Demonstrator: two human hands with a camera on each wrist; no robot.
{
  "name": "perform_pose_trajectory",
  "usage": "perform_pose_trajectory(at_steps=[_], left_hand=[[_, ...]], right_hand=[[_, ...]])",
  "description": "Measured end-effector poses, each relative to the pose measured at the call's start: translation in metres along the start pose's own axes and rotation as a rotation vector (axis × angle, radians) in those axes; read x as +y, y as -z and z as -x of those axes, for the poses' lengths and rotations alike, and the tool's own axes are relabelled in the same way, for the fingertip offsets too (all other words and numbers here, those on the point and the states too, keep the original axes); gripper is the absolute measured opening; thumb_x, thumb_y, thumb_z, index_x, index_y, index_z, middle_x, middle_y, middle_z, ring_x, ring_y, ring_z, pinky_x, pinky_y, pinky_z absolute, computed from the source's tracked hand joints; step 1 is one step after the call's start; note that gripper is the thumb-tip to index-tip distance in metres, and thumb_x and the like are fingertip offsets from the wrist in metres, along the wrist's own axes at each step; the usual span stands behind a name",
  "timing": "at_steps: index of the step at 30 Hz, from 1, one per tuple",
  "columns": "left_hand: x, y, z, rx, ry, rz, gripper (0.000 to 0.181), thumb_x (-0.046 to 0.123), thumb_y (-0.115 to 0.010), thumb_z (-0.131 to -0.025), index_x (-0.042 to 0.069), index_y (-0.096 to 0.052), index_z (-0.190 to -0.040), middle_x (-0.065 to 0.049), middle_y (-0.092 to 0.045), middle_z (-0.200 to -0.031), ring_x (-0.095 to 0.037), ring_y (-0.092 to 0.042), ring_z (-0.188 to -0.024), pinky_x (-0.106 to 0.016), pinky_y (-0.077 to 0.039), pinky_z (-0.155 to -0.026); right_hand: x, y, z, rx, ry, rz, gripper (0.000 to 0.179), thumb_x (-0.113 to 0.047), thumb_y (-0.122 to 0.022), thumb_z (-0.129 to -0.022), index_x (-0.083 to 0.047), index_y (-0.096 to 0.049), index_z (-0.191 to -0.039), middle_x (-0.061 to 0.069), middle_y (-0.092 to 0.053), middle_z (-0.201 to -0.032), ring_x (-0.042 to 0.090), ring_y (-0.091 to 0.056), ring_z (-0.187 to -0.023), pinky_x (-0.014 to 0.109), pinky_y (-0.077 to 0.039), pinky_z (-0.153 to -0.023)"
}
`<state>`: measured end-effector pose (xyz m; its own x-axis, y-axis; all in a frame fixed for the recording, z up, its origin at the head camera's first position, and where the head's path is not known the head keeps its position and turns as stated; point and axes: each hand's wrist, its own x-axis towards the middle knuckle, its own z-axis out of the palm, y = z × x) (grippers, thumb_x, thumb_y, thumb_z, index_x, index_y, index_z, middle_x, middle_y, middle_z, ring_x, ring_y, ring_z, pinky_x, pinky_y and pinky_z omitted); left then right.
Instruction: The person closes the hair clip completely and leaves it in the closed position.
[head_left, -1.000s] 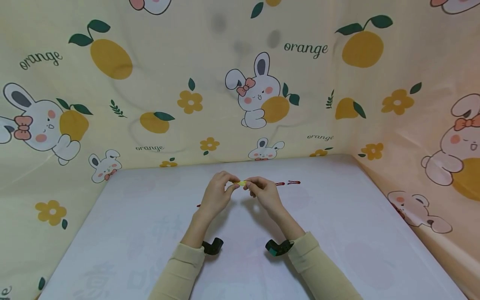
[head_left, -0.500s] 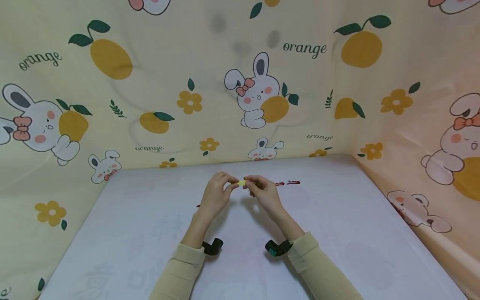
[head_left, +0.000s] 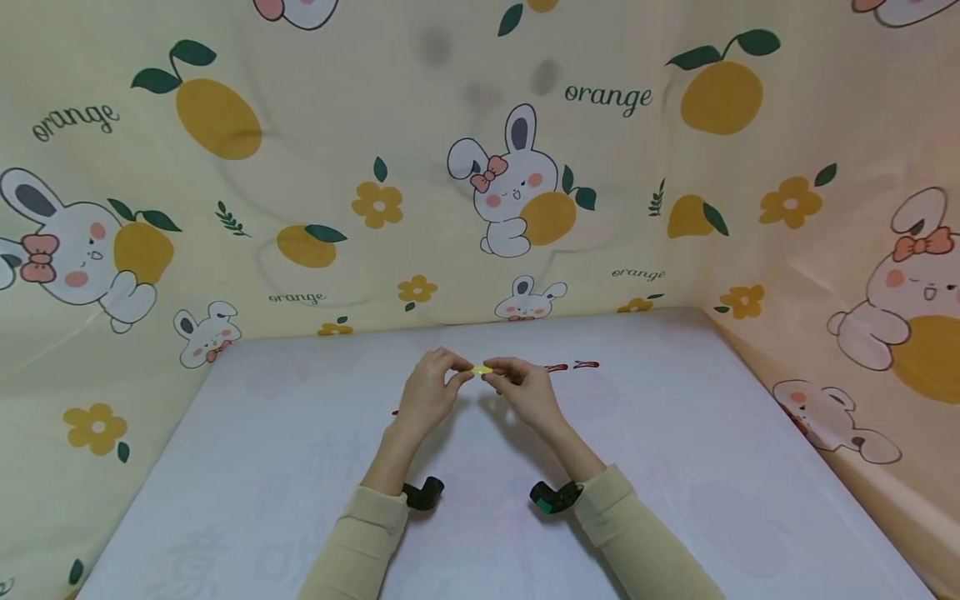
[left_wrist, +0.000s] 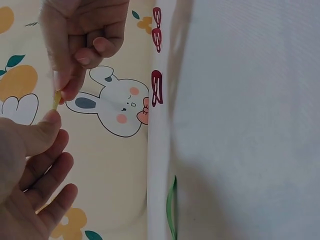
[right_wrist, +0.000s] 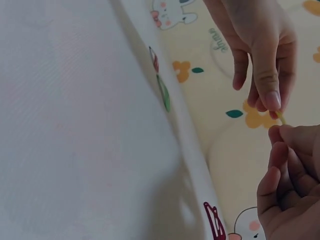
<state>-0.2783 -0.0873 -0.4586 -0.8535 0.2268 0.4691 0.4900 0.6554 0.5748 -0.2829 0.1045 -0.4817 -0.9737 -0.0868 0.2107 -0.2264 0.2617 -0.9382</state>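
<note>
In the head view, a small yellow snap hair clip (head_left: 482,370) is held up above the far part of the table, between both hands. My left hand (head_left: 431,390) pinches one end with thumb and forefinger. The other end is pinched by my right hand (head_left: 531,393). In the left wrist view the yellow clip (left_wrist: 56,100) shows edge-on as a thin strip, its ends hidden by fingertips. The right wrist view has only a short piece of the clip (right_wrist: 281,117) showing between the fingertips.
Red hair clips (head_left: 587,364) lie on the white table (head_left: 480,533) beyond my right hand. A green clip (left_wrist: 171,207) and a red clip (right_wrist: 154,59) lie on the left side. A patterned curtain (head_left: 420,100) stands behind the table.
The yellow clip has turned a little and shows more of its face. My right fingers have shifted slightly left along it; both hands still pinch it.
</note>
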Motion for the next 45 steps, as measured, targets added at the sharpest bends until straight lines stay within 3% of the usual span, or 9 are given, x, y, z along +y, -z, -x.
perform_pose_trajectory(at_steps=[11,19,24,34,45], left_hand=[[-0.008,-0.004,-0.001,-0.109,0.062,-0.067,0.009,0.014,-0.078,-0.095,0.011,-0.078,-0.103,-0.002,-0.071,-0.104,-0.025,-0.065,-0.103,-0.045,-0.055,-0.086],[-0.016,-0.007,-0.003,-0.186,0.076,-0.093,0.009,0.010,-0.077,-0.095,0.010,-0.079,-0.104,-0.004,-0.073,-0.104,-0.027,-0.065,-0.106,-0.046,-0.054,-0.092],[-0.020,-0.008,-0.001,-0.208,0.085,-0.100,0.007,0.010,-0.077,-0.094,0.010,-0.080,-0.101,-0.005,-0.073,-0.102,-0.029,-0.065,-0.105,-0.048,-0.054,-0.090],[-0.025,-0.010,0.004,-0.267,0.138,-0.137,0.007,0.009,-0.077,-0.093,0.011,-0.080,-0.099,-0.006,-0.072,-0.101,-0.029,-0.065,-0.101,-0.047,-0.054,-0.084],[-0.025,-0.010,0.007,-0.291,0.147,-0.177,0.006,0.005,-0.080,-0.088,0.010,-0.080,-0.091,-0.009,-0.071,-0.101,-0.029,-0.063,-0.096,-0.046,-0.053,-0.080]], right_hand=[[0.007,0.001,-0.003,-0.034,0.018,0.078,0.018,-0.010,-0.077,-0.094,-0.006,-0.078,-0.112,0.006,-0.074,-0.088,0.018,-0.063,-0.069,0.022,-0.045,-0.055],[0.014,0.001,-0.006,-0.092,-0.039,0.146,0.018,-0.011,-0.076,-0.095,-0.007,-0.078,-0.113,0.005,-0.075,-0.099,0.017,-0.065,-0.076,0.023,-0.049,-0.060],[0.015,0.000,-0.006,-0.115,-0.055,0.180,0.017,-0.009,-0.075,-0.095,-0.008,-0.078,-0.112,0.006,-0.075,-0.103,0.015,-0.064,-0.082,0.024,-0.049,-0.064],[0.024,-0.004,-0.007,-0.164,0.009,0.257,0.013,-0.005,-0.077,-0.093,-0.010,-0.080,-0.105,0.003,-0.076,-0.100,0.014,-0.065,-0.084,0.032,-0.053,-0.076],[0.020,-0.009,-0.004,-0.202,0.042,0.361,0.011,-0.007,-0.080,-0.090,-0.008,-0.080,-0.101,0.004,-0.075,-0.099,0.013,-0.064,-0.083,0.035,-0.053,-0.078]])
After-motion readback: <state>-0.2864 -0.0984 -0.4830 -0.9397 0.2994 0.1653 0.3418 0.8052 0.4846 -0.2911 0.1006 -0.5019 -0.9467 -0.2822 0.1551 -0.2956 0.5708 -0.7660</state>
